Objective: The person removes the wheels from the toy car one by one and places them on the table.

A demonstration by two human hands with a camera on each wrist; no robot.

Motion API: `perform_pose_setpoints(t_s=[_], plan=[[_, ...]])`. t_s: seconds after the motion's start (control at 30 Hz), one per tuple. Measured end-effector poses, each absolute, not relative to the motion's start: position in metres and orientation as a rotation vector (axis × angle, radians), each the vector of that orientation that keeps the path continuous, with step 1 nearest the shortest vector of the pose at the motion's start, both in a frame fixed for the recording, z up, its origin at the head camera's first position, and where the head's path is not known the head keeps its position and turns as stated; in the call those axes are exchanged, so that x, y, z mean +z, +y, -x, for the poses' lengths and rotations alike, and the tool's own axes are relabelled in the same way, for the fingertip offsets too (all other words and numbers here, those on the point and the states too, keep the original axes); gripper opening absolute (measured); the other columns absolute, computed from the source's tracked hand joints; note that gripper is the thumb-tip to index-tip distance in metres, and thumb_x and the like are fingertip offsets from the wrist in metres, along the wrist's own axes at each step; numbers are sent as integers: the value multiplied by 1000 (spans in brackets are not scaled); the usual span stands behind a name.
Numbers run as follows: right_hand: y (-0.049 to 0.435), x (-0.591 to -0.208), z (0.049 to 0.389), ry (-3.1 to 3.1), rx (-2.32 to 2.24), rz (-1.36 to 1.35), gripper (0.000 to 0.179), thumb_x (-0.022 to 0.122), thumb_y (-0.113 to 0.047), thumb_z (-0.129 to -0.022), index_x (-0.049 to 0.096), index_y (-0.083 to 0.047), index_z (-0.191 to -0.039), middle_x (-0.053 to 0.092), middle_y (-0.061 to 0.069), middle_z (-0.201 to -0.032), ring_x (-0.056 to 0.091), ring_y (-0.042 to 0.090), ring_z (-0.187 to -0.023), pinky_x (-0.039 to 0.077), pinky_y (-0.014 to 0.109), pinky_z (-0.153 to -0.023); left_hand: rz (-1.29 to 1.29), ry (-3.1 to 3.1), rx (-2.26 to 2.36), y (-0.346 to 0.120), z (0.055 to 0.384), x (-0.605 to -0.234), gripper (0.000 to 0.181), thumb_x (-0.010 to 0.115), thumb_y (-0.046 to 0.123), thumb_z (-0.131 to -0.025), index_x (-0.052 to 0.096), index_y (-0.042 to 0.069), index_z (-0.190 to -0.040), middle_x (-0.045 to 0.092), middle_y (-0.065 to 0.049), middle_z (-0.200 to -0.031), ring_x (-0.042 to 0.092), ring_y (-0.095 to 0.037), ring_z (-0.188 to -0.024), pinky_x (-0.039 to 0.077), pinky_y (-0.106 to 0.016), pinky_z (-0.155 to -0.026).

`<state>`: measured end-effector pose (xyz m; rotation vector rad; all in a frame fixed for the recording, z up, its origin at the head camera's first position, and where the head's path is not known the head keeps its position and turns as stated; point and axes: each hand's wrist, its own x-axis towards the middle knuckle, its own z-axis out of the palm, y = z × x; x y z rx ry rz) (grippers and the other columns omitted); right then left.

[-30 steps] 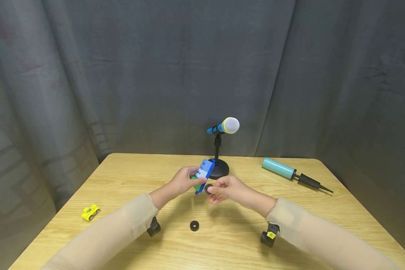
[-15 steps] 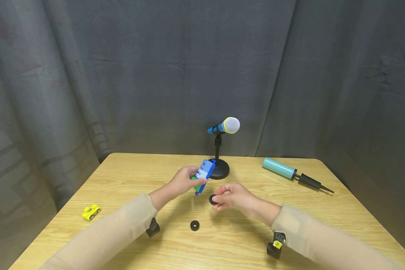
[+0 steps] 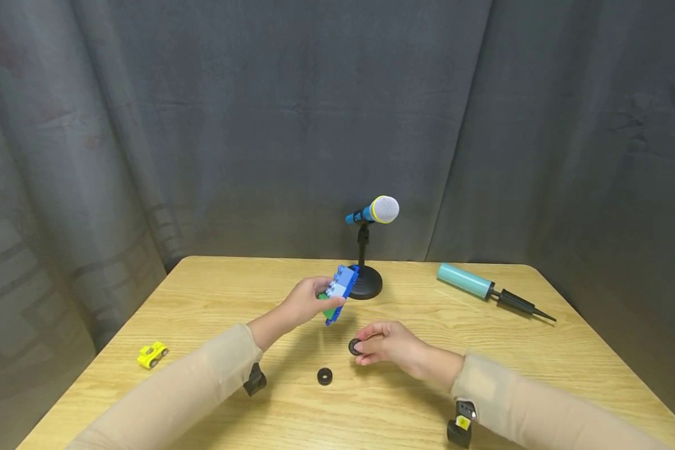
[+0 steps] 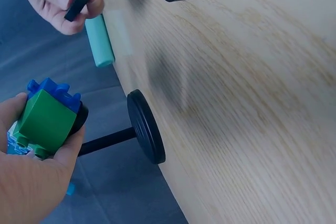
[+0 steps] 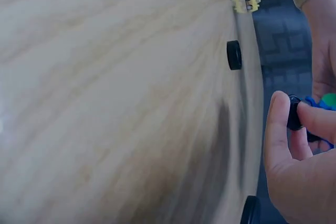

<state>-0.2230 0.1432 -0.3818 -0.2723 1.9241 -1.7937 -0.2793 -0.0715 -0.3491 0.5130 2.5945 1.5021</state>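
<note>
Above the table my left hand [image 3: 299, 305] grips a toy built of blue and green blocks [image 3: 342, 282], tilted, with a dark blue base. In the left wrist view its green block [image 4: 46, 121] faces the camera, and a black wheel [image 4: 81, 118] shows at its side, partly hidden by the fingers. Lower and to the right, my right hand [image 3: 396, 347] pinches a small black toy wheel [image 3: 354, 347] between thumb and fingers, apart from the blocks. Another black wheel [image 3: 324, 376] lies on the tabletop between the forearms.
Behind the blocks stands a blue microphone [image 3: 379, 209] on a stand with a round black base [image 3: 368, 284]. A teal hand pump [image 3: 465, 280] lies at the back right of the wooden table [image 3: 230, 281]. At the left sits a yellow toy car [image 3: 153, 354].
My right hand has drawn away from the blocks, toward the front and slightly right, with the wheel still pinched. My left hand and the blocks have stayed in place.
</note>
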Motion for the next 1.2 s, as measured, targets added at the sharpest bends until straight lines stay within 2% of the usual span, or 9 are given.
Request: perform_pose_setpoints(t_s=[0.17, 0.43, 0.63, 0.83, 1.2], plan=[[140, -386, 220, 1964, -1779, 238, 28, 62, 3, -90, 58, 14, -115, 70, 14, -99, 70, 15, -80, 57, 28, -80, -509, 2586, 1507, -73, 280, -349, 47, 71, 23, -89, 58, -1, -128, 69, -10, -115, 64, -22, -108, 50, -41, -96], [138, -392, 214, 2013, -1697, 243, 29, 63, 3, -89, 61, 12, -116, 71, 13, -98, 70, 14, -74, 58, 29, -75, -469, 2583, 1508, -73, 280, -350, 49, 72, 26, -88, 59, 0, -128, 68, -10, -118, 63, -23, -111, 49, -42, -98], [137, -401, 214, 2059, -1633, 256, 22, 65, 3, -87, 62, 11, -108, 68, 13, -89, 68, 12, -67, 58, 28, -70, -465, 2585, 1509, -72, 279, -350, 49, 72, 25, -89, 59, 1, -128, 68, -10, -119, 63, -24, -113, 48, -42, -99], [136, -403, 212, 2115, -1588, 244, 17, 68, 1, -86, 68, 9, -101, 71, 11, -86, 67, 9, -63, 58, 27, -68, -479, 2596, 1496, -73, 280, -349, 48, 72, 25, -88, 59, 1, -127, 68, -9, -117, 64, -22, -110, 49, -42, -97], [134, -404, 211, 2106, -1581, 257, 17, 66, 3, -86, 68, 10, -101, 71, 13, -85, 67, 9, -63, 58, 26, -68, -503, 2565, 1509, -72, 279, -351, 49, 72, 24, -89, 58, -2, -128, 68, -12, -116, 65, -21, -106, 50, -41, -95]])
